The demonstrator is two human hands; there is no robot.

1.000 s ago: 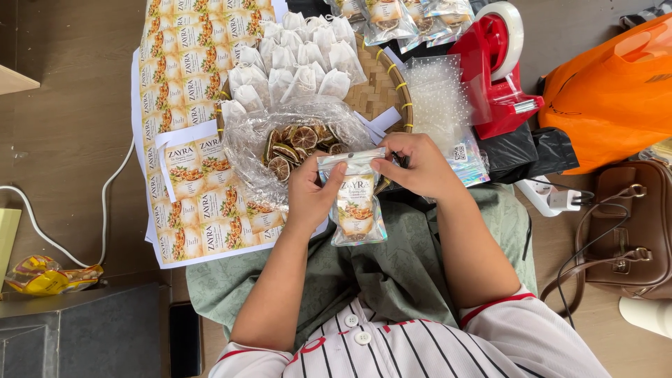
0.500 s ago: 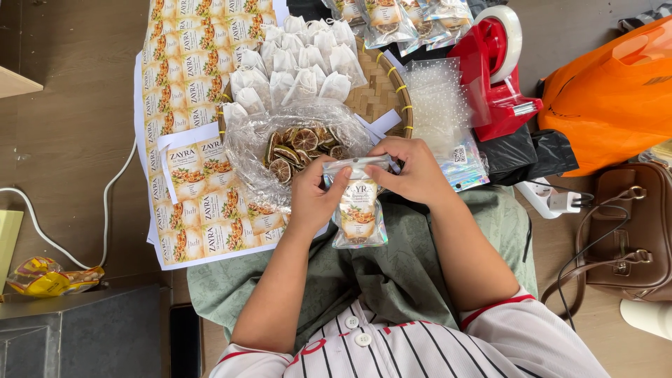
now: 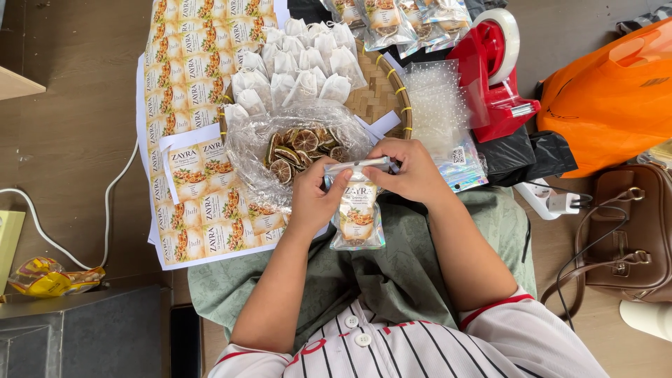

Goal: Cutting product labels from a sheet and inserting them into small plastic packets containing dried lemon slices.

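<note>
Sealing step: left hand (image 3: 315,199) and right hand (image 3: 413,171) both pinch the clear pouch (image 3: 357,217) top, grip tight; seal likely unfinished, needs pressing along.

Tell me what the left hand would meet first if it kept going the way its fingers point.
The left hand grips the small labelled pouch and its fingers point up and right. Going on, it would probably first meet the clear bag of dried citrus slices, just beyond the fingertips; depth is hard to judge from above.
</note>
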